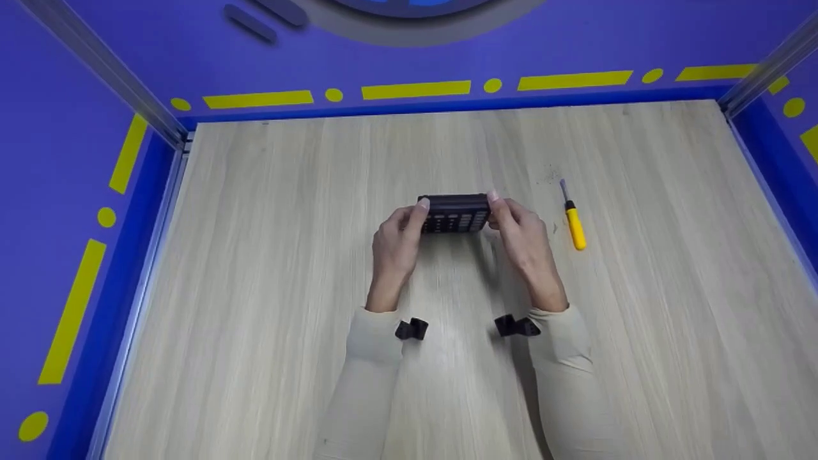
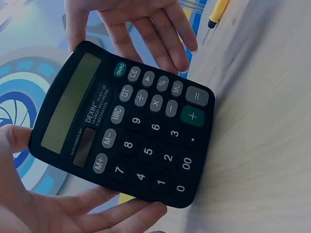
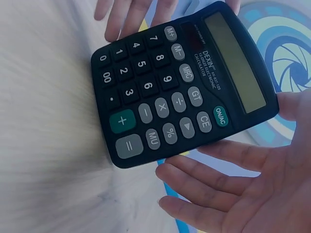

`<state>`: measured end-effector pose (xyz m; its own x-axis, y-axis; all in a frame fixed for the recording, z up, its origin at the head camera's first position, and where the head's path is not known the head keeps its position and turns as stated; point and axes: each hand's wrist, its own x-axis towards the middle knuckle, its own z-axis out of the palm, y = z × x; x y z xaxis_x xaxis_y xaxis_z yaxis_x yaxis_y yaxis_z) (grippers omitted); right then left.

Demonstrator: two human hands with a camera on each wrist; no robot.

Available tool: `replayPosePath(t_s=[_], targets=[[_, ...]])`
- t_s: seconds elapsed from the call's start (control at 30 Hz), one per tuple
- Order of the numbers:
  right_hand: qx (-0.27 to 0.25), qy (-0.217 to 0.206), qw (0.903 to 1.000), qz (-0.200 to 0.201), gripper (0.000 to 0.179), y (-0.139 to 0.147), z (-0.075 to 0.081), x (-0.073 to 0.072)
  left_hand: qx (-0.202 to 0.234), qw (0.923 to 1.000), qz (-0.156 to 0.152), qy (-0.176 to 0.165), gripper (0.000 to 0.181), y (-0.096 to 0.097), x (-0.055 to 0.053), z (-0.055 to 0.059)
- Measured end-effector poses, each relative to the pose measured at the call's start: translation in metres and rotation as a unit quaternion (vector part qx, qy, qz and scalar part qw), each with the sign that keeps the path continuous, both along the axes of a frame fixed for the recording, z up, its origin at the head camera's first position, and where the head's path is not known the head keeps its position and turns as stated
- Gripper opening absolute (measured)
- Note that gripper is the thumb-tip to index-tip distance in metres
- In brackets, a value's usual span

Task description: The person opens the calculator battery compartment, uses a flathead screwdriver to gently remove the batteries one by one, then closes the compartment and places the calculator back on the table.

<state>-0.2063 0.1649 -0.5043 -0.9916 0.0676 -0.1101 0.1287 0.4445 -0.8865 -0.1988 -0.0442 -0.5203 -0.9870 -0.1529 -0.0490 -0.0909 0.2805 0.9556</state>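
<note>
A black desktop calculator (image 1: 455, 214) with grey and green keys and a blank display stands tilted up on its lower edge, close over the table. Its keypad (image 2: 150, 131) faces the wrists. My left hand (image 1: 397, 246) holds the left side, thumb at the top corner and fingers along the edge. On the opposite side my right hand (image 1: 525, 239) grips the calculator the same way, its thumb at the top right corner. In the right wrist view, the right fingers (image 3: 209, 182) spread behind and beside the calculator's edge.
A screwdriver (image 1: 576, 227) with a yellow handle lies on the wooden table (image 1: 255, 287), right of the right hand. Small dark specks (image 1: 551, 174) are scattered near its tip. Blue panels with yellow marks (image 1: 415, 90) border the table at the back and sides.
</note>
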Motion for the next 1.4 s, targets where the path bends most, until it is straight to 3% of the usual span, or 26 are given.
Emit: replayPosePath(t_s=[0.3,0.5,0.7,0.97,1.2,1.4], targets=[[-0.004,-0.006,0.9999,-0.008,0.073,-0.001,0.004,0.002,0.027,0.9995,-0.005,-0.011,0.059,-0.001,0.001,0.003],[-0.005,-0.034,0.9993,-0.015,0.074,-0.002,0.009,0.002,0.014,0.9991,-0.024,-0.032,0.060,-0.003,0.004,0.010],[0.018,-0.022,0.9994,-0.020,0.072,-0.003,0.009,0.005,0.061,0.9955,-0.041,-0.060,0.061,-0.005,0.006,0.013],[0.020,-0.012,0.9996,-0.018,0.071,-0.004,0.008,0.006,0.038,0.9981,-0.028,-0.039,0.049,-0.004,0.006,0.013],[0.004,-0.031,0.9995,-0.007,0.071,-0.004,0.009,0.005,0.105,0.9932,-0.009,-0.048,0.046,-0.004,0.004,0.010],[0.025,-0.029,0.9992,-0.007,0.058,-0.003,0.005,0.003,0.184,0.9791,-0.014,-0.086,0.052,-0.003,0.001,0.005]])
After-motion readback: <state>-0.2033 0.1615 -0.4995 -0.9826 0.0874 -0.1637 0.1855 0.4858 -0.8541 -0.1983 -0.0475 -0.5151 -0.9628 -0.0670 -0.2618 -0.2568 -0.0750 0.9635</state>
